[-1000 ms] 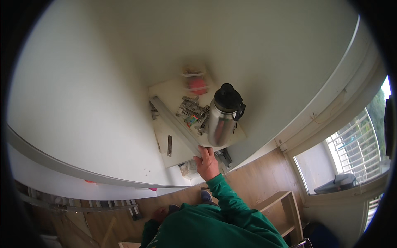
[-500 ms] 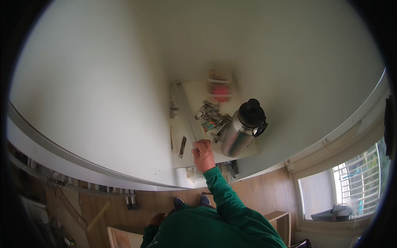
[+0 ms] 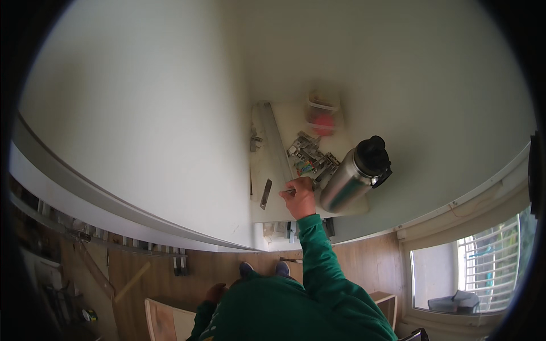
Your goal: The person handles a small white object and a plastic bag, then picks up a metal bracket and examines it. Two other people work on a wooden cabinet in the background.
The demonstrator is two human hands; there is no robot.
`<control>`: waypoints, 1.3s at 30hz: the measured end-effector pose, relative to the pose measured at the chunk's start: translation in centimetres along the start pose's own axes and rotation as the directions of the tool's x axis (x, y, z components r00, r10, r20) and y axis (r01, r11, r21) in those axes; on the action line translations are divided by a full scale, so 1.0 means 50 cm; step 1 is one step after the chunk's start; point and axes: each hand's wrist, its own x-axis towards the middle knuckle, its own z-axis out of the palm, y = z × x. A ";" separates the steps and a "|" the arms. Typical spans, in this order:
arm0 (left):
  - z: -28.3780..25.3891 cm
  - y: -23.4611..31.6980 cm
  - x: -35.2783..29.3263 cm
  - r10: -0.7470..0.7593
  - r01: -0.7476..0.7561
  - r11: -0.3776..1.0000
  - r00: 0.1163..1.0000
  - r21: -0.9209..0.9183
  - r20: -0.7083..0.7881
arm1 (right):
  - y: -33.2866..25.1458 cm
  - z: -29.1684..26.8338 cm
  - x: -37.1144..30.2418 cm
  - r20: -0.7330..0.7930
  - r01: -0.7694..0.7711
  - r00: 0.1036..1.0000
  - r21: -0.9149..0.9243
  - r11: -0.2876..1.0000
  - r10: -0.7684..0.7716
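Note:
My right hand [image 3: 299,199] reaches over the front of a white cabinet shelf [image 3: 272,213], its fingers pinched together. A small bit of metal seems to show at the fingertips, too small to name. Just beyond lies the near end of a long grey metal strip [image 3: 274,136]. To the hand's left is a short flat metal plate [image 3: 265,194]. A heap of metal hinges [image 3: 307,149] lies past the knuckles. On the right stands a steel bottle [image 3: 350,181] with a black lid. My left hand [image 3: 216,292] hangs low beside my body, its fingers mostly hidden.
White panels rise on both sides of the shelf. A clear plastic tub [image 3: 322,113] with something red stands at the back. Below are metal pieces in a lower compartment [image 3: 276,230], wooden drawer boxes [image 3: 165,321] on the floor, and a window [image 3: 489,256] at right.
The view has shifted, so the shelf and its things sit further right. My right hand stays near the strip's near end, fingers still closed. My left hand remains low.

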 end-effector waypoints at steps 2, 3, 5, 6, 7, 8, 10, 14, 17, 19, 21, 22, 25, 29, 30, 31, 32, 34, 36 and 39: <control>-0.006 0.020 -0.006 0.001 -0.002 0.999 1.000 -0.043 -0.016 | -0.002 -0.002 -0.001 0.002 0.005 1.000 -0.004 1.000 -0.005; -0.012 0.034 -0.006 -0.007 0.008 1.000 1.000 0.008 -0.019 | -0.005 -0.003 -0.002 0.005 0.000 1.000 -0.004 1.000 0.000; -0.020 0.062 -0.017 -0.032 0.033 0.998 0.999 0.049 -0.029 | -0.014 -0.005 -0.007 -0.055 0.019 0.998 -0.074 0.997 -0.023; -0.023 0.074 -0.022 -0.045 0.047 0.998 0.998 0.040 -0.036 | -0.021 -0.004 -0.012 -0.117 0.040 0.992 -0.143 0.989 -0.057; -0.027 0.083 -0.025 -0.028 0.030 0.999 0.998 0.032 -0.055 | -0.029 -0.001 -0.013 -0.176 0.058 0.980 -0.212 0.976 -0.096; -0.029 0.090 -0.028 -0.053 0.053 0.999 0.998 0.002 -0.037 | -0.038 0.006 -0.018 -0.105 0.057 0.992 -0.166 0.985 -0.075; -0.027 0.095 -0.030 -0.048 0.047 0.998 0.999 -0.053 -0.024 | -0.057 0.027 -0.030 0.038 0.041 0.999 -0.065 0.997 -0.039; -0.019 0.092 -0.022 -0.030 0.029 0.994 1.000 -0.108 -0.007 | -0.076 0.108 -0.021 0.154 0.006 0.988 -0.134 0.991 0.015; -0.019 0.097 -0.021 -0.040 0.040 0.999 0.999 -0.027 -0.010 | -0.062 0.149 -0.004 0.074 0.002 0.997 -0.169 0.986 0.011; -0.020 0.103 -0.025 -0.032 0.033 0.998 0.999 0.048 -0.028 | -0.047 0.152 0.010 0.076 -0.019 0.997 -0.158 0.987 0.032; -0.021 0.108 -0.032 -0.060 0.061 0.997 0.998 0.037 -0.012 | -0.038 0.140 0.015 0.118 -0.149 0.982 0.010 0.989 0.146; -0.021 0.109 -0.034 -0.078 0.078 0.996 0.997 0.045 -0.010 | -0.036 0.130 0.016 0.175 -0.266 0.956 0.165 0.950 0.237; -0.015 0.106 -0.041 -0.014 0.019 0.986 0.999 0.164 -0.031 | -0.048 0.100 0.015 0.315 -0.469 0.880 0.467 0.749 0.354; -0.009 0.088 -0.035 -0.011 0.017 0.985 0.999 0.173 -0.035 | -0.075 0.075 0.032 0.341 -0.471 0.881 0.549 0.690 0.329; -0.011 0.083 -0.033 0.028 -0.024 0.981 0.999 0.192 -0.020 | -0.077 0.067 0.043 0.336 -0.470 0.881 0.535 0.702 0.334; -0.008 0.079 -0.029 0.051 -0.049 0.972 0.999 0.229 -0.001 | -0.078 0.058 0.052 0.337 -0.471 0.880 0.529 0.706 0.335; -0.005 0.076 -0.026 0.065 -0.062 0.981 0.998 0.186 -0.009 | -0.078 0.050 0.058 0.341 -0.472 0.880 0.537 0.699 0.332; -0.004 0.074 -0.029 0.064 -0.057 0.981 0.997 0.183 -0.034 | -0.077 0.034 0.069 0.336 -0.452 0.891 0.594 0.665 0.306; -0.001 0.082 -0.030 0.048 -0.042 0.995 0.997 0.094 -0.056 | -0.076 0.020 0.068 0.330 -0.436 0.899 0.625 0.648 0.288; 0.001 0.109 -0.040 0.072 -0.065 0.996 0.992 0.069 -0.104 | -0.077 0.002 0.040 0.358 -0.451 0.888 0.554 0.699 0.289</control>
